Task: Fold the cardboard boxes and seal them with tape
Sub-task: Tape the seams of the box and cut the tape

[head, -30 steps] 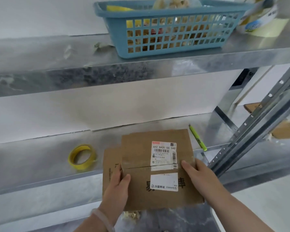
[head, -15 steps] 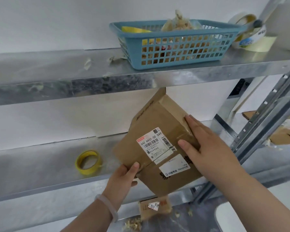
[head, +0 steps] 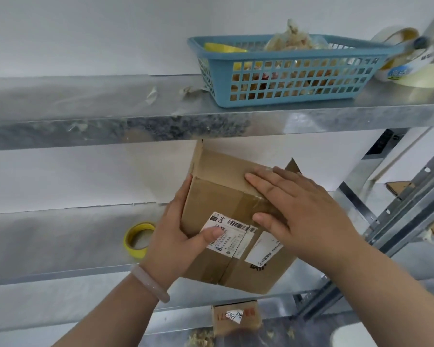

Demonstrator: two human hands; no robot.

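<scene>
Head view: a cardboard box (head: 211, 204) is held in the air between both hands, tilted so its labelled face looks toward the camera and its far corner points up; a white shipping label (head: 229, 237) and a strip of brown tape run across that face; at the top of the box a flap stands up on the left and the tip of another pokes out behind the right hand. The left hand (head: 171, 236) comes up from below and left of the box, wrist bent back, a pale bracelet (head: 149, 283) on it; its thumb lies flat on the label while the fingers curl round the box's left edge, their tips hidden behind the cardboard, so it grips the box. The right hand (head: 303, 214) reaches in from the right of the box, palm down; its fingers are straight and a little apart, pressed flat on the folded top panel, the thumb resting on the taped face. A yellow tape roll (head: 138, 240) lies to the left of the box on a metal shelf; above the box a blue basket (head: 286, 73) sits on a higher shelf, with a white tape roll (head: 406, 68) just beside it; below the box a smaller carton (head: 236, 318) is blurred.
</scene>
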